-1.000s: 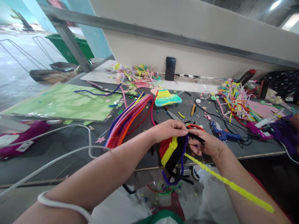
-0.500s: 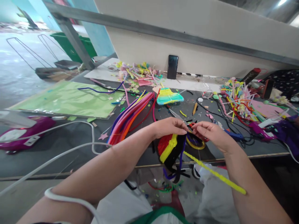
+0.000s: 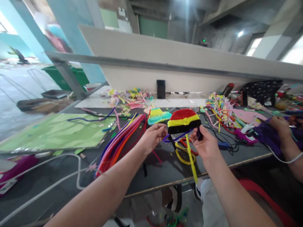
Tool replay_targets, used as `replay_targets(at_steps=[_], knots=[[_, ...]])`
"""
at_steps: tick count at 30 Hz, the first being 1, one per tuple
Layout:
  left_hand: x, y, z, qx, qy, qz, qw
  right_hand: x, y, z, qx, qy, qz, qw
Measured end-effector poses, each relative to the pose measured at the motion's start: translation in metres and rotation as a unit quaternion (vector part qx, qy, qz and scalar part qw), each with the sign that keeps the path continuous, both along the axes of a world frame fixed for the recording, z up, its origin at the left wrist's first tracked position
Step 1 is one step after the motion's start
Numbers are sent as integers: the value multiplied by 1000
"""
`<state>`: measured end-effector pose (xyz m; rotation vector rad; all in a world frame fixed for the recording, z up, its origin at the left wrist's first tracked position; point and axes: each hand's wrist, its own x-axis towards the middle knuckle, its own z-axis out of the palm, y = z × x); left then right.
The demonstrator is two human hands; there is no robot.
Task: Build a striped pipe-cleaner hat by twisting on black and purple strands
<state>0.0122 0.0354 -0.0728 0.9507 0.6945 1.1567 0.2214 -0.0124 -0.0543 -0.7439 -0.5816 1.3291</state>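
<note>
A striped pipe-cleaner piece (image 3: 184,121) in red, yellow and black is raised above the table front. My right hand (image 3: 205,142) grips its lower right corner, fingers curled behind it. Pinched fingers of my left hand (image 3: 153,137) are at its lower left edge, by a purple pipe cleaner (image 3: 181,136); what they hold I cannot make out. Below the piece hangs a yellow pipe cleaner (image 3: 191,157). Scissors (image 3: 183,156) with yellow and red handles lie beneath, partly hidden. A turquoise and yellow piece (image 3: 158,116) lies just behind my left hand.
A bundle of coloured pipe cleaners (image 3: 120,138) is left of my hands, beside a green sheet (image 3: 54,130). White cable (image 3: 79,176) and a purple glue gun (image 3: 17,171) are far left. A phone (image 3: 161,89) leans at the back. Another person's hand (image 3: 281,127) works at right.
The striped piece has been lifted and turned, so its stripes now run level. My left hand has moved left along its lower edge. The view has tilted up and shifted right.
</note>
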Motion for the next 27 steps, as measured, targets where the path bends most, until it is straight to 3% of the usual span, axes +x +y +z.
replay_targets(at_steps=[4, 7, 11, 17, 19, 21, 22, 23, 25, 27], knots=[[23, -18, -6, 76, -4, -100, 992, -23, 1, -2, -4, 129, -13, 992], [34, -31, -8, 112, -46, -127, 985, -39, -1, -5, -15, 177, -37, 983], [34, -35, -9, 128, -60, -48, 989, -54, -6, -7, -3, 140, 8, 990], [25, -38, 0, 128, 18, 63, 990, -66, -11, -13, 15, 55, 82, 995], [22, -39, 4, 134, 41, 95, 986, -61, -10, -15, 14, -21, 58, 998], [20, -39, 6, 127, 56, 126, 982, -51, -9, -14, 42, -153, -43, 986], [20, -38, 6, 119, 56, 137, 982, -45, -9, -12, 78, -241, -111, 961], [19, -38, 6, 110, 52, 140, 983, -39, -10, -9, 133, -346, -162, 915], [19, -36, 4, 97, 48, 123, 986, -29, -11, -3, 247, -531, -192, 787], [18, -35, 1, 105, 70, 90, 988, -24, -13, 3, 301, -661, -173, 665]])
